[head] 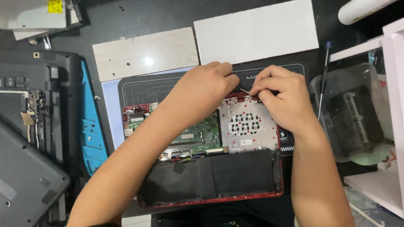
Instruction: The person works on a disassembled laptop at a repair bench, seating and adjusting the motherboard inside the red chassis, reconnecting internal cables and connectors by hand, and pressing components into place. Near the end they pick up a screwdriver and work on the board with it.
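Opened red laptop base lies bottom-up on a dark work mat, mid-counter, just in front of the person. Inside it: black battery pack along the near edge, green circuit board centre, perforated silver metal plate to the right.

Left hand curled over the far edge of the base, fingers pinched narrow. Right hand just beside it, fingertips pinched on a thin pale wire at the far edge of the plate. Whether the left hand also grips the wire: cannot tell.

Screwdriver lies right of the mat. Two white boards at the far side. Other dark laptop shells stacked left, one with a blue edge.
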